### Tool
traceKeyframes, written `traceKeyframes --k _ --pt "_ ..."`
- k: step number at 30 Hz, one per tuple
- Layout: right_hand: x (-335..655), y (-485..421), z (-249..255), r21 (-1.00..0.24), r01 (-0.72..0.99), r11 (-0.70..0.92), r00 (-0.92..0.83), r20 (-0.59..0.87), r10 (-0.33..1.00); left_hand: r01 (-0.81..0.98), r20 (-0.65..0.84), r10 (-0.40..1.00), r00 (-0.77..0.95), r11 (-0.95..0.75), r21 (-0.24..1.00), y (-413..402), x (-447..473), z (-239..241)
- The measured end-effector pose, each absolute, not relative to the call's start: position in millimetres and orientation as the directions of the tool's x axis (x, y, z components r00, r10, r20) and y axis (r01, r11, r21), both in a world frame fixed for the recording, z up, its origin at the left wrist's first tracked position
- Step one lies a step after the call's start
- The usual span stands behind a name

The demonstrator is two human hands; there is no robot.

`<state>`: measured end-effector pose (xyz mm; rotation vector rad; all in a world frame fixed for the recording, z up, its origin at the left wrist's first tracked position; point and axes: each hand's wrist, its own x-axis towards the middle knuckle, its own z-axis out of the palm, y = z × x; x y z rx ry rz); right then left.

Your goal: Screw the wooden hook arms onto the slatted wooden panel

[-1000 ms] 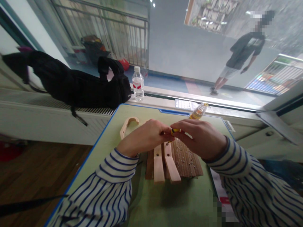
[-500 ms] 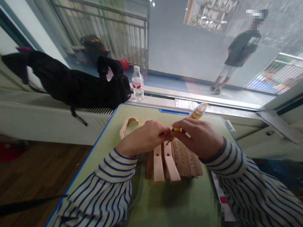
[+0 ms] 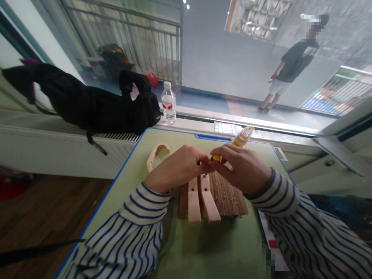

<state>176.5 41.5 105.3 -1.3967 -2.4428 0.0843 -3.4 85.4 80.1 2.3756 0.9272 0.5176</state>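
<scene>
My left hand (image 3: 177, 169) and my right hand (image 3: 242, 168) meet over the green table (image 3: 203, 248), fingers pinched together on a small yellow and black tool (image 3: 215, 158). Below the hands lie two pale wooden slats (image 3: 200, 198) with holes, resting on a ribbed wooden board (image 3: 229, 195) dotted with small screws. A curved wooden piece (image 3: 157, 152) lies to the left of my left hand. What the left fingers grip beyond the tool is hidden.
A black bag (image 3: 87, 102) and a water bottle (image 3: 169, 104) sit on the window ledge. A bottle with amber liquid (image 3: 242, 136) lies at the table's far edge. Outside the glass a person (image 3: 286, 68) stands. Papers (image 3: 273, 248) lie at the table's right.
My hands stay pinched on the small tool, shifting only slightly. The person outside has turned and moved a little to the left.
</scene>
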Motion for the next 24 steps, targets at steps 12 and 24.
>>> traceKeyframes --k 12,24 --pt "180.4 42.9 106.3 -0.252 0.781 0.571 -0.528 0.22 0.82 0.473 0.131 0.697 0.705 -0.6 0.646 85.9 -5.7 79.9" --pt "175.4 40.6 105.6 -0.16 0.84 0.519 -0.476 0.242 0.846 0.517 0.101 0.698 0.708 -0.611 0.599 84.8 -8.0 80.0"
